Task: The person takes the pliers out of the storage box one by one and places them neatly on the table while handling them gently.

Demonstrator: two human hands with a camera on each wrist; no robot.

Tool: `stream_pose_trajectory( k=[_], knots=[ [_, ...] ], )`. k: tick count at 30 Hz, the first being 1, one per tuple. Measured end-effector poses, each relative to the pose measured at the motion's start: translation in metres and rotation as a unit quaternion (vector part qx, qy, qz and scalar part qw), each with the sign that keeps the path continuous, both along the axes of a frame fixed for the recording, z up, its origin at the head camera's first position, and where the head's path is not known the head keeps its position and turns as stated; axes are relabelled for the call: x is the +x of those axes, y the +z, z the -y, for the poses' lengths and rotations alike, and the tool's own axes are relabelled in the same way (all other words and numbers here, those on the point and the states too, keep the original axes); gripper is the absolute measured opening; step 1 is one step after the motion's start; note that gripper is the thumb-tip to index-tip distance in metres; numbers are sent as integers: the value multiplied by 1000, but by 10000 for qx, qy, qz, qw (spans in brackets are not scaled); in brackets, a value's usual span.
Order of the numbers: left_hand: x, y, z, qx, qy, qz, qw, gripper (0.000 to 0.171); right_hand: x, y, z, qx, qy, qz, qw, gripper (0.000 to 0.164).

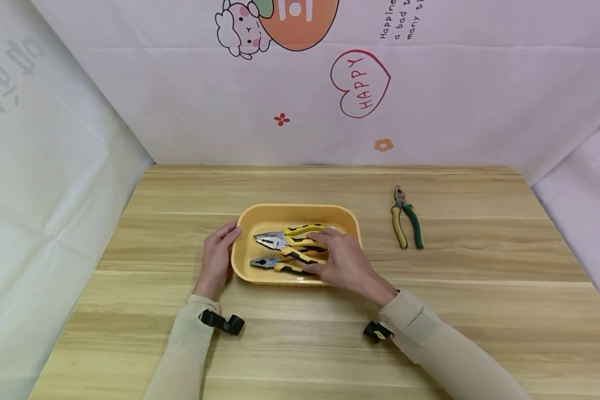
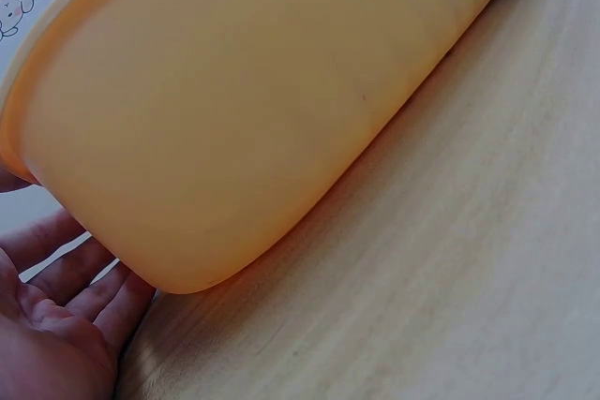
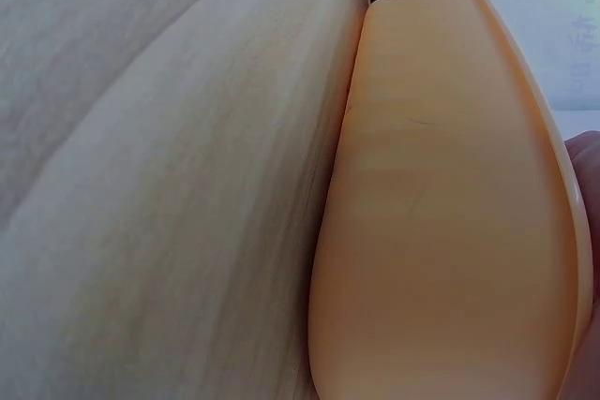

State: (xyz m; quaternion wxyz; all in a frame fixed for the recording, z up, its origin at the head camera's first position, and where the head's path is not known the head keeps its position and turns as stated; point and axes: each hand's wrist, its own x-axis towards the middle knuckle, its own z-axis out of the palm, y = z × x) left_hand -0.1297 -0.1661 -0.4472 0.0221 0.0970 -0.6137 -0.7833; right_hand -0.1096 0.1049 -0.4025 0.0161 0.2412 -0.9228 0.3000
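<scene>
A yellow plastic basin (image 1: 300, 210) sits on the wooden table with several pliers (image 1: 271, 240) lying in it, their silver jaws to the left and their yellow-and-black handles to the right. My left hand (image 1: 216, 258) holds the basin's left end, thumb over the rim and fingers against the outer wall. In the left wrist view, those fingers (image 2: 70, 274) lie under the rim. Inside the basin, my right hand (image 1: 347, 264) grips the handles of the pliers, thumb on the near side and fingers on the far side. Its palm hides the handle ends.
Another pair of pliers (image 1: 404, 218), with one yellow and one green handle, lies slightly spread on the table (image 1: 480, 266) to the right of the basin. A printed white cloth (image 1: 205, 105) hangs along the table's back edge.
</scene>
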Motion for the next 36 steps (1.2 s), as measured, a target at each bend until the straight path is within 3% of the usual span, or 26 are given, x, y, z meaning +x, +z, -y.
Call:
stream_pose_trajectory(
  k=[13, 19, 28, 36],
  knots=[
    [0, 0, 0, 25, 11, 1, 10000, 39, 2, 3, 2, 22, -37, 237, 9997, 61],
    [1, 0, 1, 33, -13, -44, 10000, 39, 2, 3, 1, -410, -129, 353, 9985, 63],
    [0, -2, 1, 4, 12, 42, 10000, 40, 2, 8, -3, -965, -333, 913, 9906, 64],
    [-1, -1, 0, 97, 29, 25, 9999, 39, 0, 11, -7, -1101, -364, 673, 9910, 66]
  ],
)
